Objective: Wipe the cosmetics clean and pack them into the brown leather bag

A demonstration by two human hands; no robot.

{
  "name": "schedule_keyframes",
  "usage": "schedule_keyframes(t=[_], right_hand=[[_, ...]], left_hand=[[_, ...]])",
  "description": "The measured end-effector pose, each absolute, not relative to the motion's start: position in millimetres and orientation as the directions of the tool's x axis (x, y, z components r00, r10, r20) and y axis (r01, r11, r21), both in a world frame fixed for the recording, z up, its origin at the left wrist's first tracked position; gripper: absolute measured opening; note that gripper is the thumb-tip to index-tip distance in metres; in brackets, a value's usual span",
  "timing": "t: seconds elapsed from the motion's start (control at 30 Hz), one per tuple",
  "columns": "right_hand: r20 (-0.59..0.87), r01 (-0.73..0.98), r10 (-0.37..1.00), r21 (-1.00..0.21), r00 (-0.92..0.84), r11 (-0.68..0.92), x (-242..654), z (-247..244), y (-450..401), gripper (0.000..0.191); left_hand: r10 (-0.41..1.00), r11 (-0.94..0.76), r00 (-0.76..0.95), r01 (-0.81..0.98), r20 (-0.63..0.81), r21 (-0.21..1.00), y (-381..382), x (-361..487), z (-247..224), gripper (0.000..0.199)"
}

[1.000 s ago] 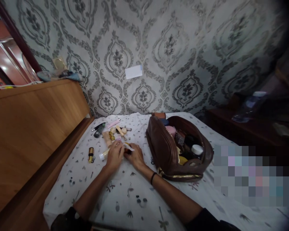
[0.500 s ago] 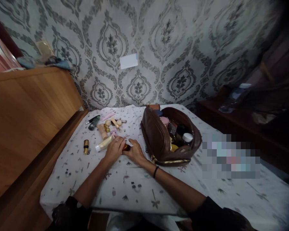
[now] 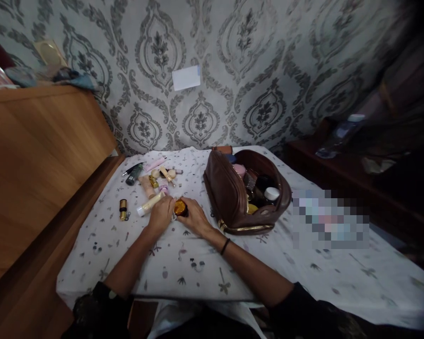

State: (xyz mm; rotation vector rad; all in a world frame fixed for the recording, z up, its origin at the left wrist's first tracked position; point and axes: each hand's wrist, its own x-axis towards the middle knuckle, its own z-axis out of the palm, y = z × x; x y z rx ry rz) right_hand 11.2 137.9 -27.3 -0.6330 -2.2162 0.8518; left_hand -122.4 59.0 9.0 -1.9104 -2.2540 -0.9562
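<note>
A small amber jar [image 3: 180,207] with a dark side is gripped by my right hand [image 3: 198,219], its round amber face turned up. My left hand [image 3: 160,215] is closed right beside the jar, fingertips together; what they pinch, if anything, I cannot make out. Partly behind the left hand lies a cream tube with a white cap [image 3: 149,206]. Farther back are a beige tube [image 3: 146,185], a small gold item [image 3: 153,181], a pink-and-white item [image 3: 163,188] and several other small cosmetics. A gold-and-black lipstick tube [image 3: 123,210] sits apart on the left.
A brown cosmetic bag [image 3: 223,197] stands unzipped to the right, filled with several items. All lies on a patterned white cloth [image 3: 183,282]. A wooden panel [image 3: 45,155] borders the left, and a plastic bottle [image 3: 339,136] lies at the far right. A blurred patch hides part of the cloth.
The amber jar now shows its round face between my hands. A whitish bit seen against it earlier no longer shows there. My left hand has shifted slightly away from the jar; the view has tilted down slightly.
</note>
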Motion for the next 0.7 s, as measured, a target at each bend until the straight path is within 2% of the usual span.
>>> schedule_keyframes(t=[0.17, 0.27, 0.33, 0.4, 0.47, 0.57, 0.7], right_hand=[[0.386, 0.201, 0.668, -0.753, -0.636, 0.626, 10, -29, 137, 0.055], [0.37, 0.229, 0.675, -0.746, -0.639, 0.626, 11, -28, 136, 0.055], [0.37, 0.239, 0.67, -0.734, -0.644, 0.635, 11, -26, 135, 0.052], [0.371, 0.242, 0.657, -0.721, -0.656, 0.649, 12, -24, 136, 0.049], [0.371, 0.231, 0.635, -0.712, -0.678, 0.663, 14, -22, 138, 0.049], [0.324, 0.212, 0.608, -0.735, -0.725, 0.645, 18, -20, 142, 0.052], [0.23, 0.238, 0.642, -0.797, -0.731, 0.556, 22, -20, 146, 0.059]], left_hand=[[0.901, 0.148, -0.262, 0.935, 0.345, 0.322, 50, -116, 13, 0.034], [0.92, 0.204, -0.254, 0.961, 0.3, 0.188, 44, -112, 14, 0.036], [0.923, 0.182, -0.213, 0.975, 0.319, 0.125, 39, -112, 10, 0.04], [0.911, 0.107, -0.156, 0.983, 0.381, 0.148, 34, -115, 3, 0.049], [0.915, 0.046, -0.126, 0.976, 0.384, 0.211, 30, -123, -5, 0.059], [0.952, -0.003, -0.076, 0.965, 0.295, 0.26, 25, -136, -8, 0.067], [0.98, -0.05, 0.009, 0.978, 0.199, 0.204, 29, -142, 8, 0.061]])
